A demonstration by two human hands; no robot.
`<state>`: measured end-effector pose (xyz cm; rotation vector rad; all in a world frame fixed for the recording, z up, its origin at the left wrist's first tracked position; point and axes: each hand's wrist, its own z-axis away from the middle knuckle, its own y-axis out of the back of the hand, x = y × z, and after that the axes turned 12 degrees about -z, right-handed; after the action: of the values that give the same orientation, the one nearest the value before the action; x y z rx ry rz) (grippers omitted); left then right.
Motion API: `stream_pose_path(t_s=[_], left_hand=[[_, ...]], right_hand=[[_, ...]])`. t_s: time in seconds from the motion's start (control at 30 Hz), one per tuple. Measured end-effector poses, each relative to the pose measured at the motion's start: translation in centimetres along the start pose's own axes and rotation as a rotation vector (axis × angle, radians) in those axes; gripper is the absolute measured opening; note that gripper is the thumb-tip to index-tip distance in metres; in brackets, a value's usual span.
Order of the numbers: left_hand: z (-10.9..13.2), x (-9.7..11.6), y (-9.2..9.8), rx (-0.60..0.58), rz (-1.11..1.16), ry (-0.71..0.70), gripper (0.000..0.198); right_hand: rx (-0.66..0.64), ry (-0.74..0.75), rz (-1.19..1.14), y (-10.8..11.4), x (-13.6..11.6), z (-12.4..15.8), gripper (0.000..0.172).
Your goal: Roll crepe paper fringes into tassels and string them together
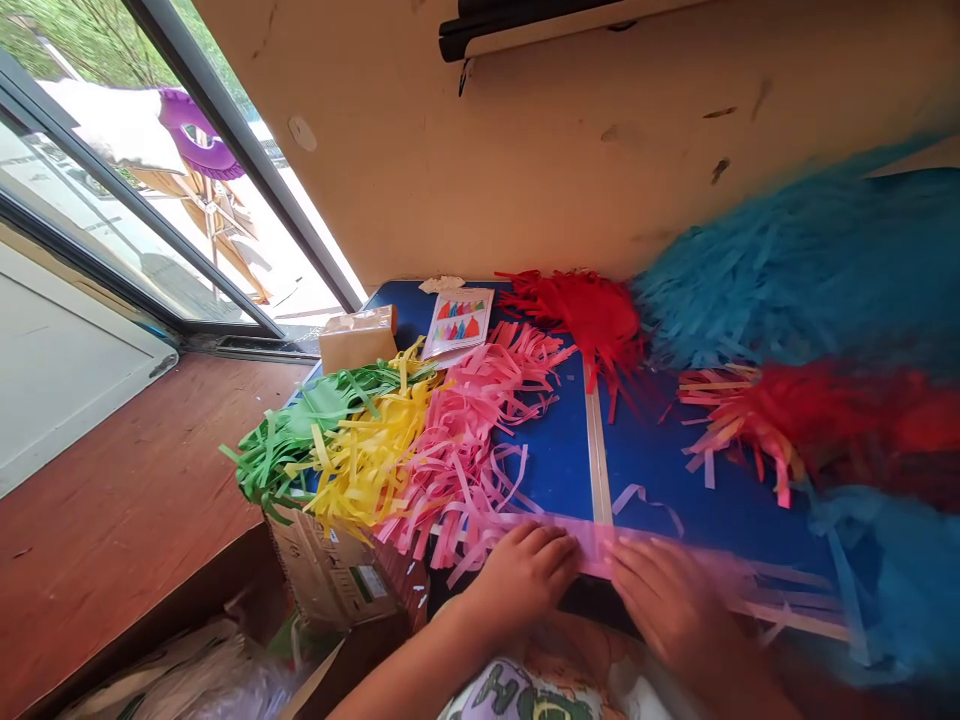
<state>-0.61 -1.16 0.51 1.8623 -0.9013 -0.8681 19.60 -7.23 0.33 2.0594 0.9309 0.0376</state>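
1. We sit at a blue table (555, 455) pushed against a scuffed beige wall (562, 150), with a sliding window (112, 220) far to the left of the silver seam (598, 450) that splits the tabletop.
2. Our left hand (525, 575) lies just left of the seam's near end and our right hand (664, 600) just right of it. Both are flat, fingers stretched out, clasping nothing.
3. Under both palms lies a pink fringed strip (592, 548). It crosses the seam along the table's near edge and trails off to the right.
4. We judge the flat palms are there to pin the thin paper, which would otherwise curl or slide off the edge.
5. The strip is pale pink tissue-like paper with an uncut band under our fingers and narrow cut tails. The right part is blurred, so we cannot make out its end.
6. Left of the seam, loose fringe is sorted by colour: a pink pile (472, 440) nearest it, then yellow (367, 450), then green (300, 430), overhanging a cardboard box (330, 570).
7. A printed card (459, 320) lies behind those piles.
8. At the seam's far end sits red fringe (592, 310), and right of it a large blue heap (810, 270).
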Motion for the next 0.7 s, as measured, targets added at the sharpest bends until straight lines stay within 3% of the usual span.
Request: stream_pose_path(t_s=[0.13, 0.3, 0.4, 0.57, 0.7], left_hand=[[-0.2, -0.4, 0.6, -0.059, 0.02, 0.112, 0.016], [-1.6, -1.1, 1.5, -0.23, -0.042, 0.252, 0.019], [-2.3, -1.2, 1.6, -0.307, -0.047, 0.326, 0.02], [-2.7, -1.2, 1.2, -0.359, -0.063, 0.37, 0.023], [-2.7, -1.3, 1.0, -0.38, -0.075, 0.401, 0.025]], right_hand=[[-0.022, -0.029, -0.007, 0.5, 0.1, -0.4, 0.026], [-0.18, -0.346, 0.114, 0.6, 0.8, -1.5, 0.027], [-0.271, -0.454, 0.269, 0.5, 1.4, -2.4, 0.021], [-0.437, -0.591, 0.358, 0.7, 1.1, -4.0, 0.02], [-0.489, -0.644, 0.394, 0.6, 0.7, -4.6, 0.023]])
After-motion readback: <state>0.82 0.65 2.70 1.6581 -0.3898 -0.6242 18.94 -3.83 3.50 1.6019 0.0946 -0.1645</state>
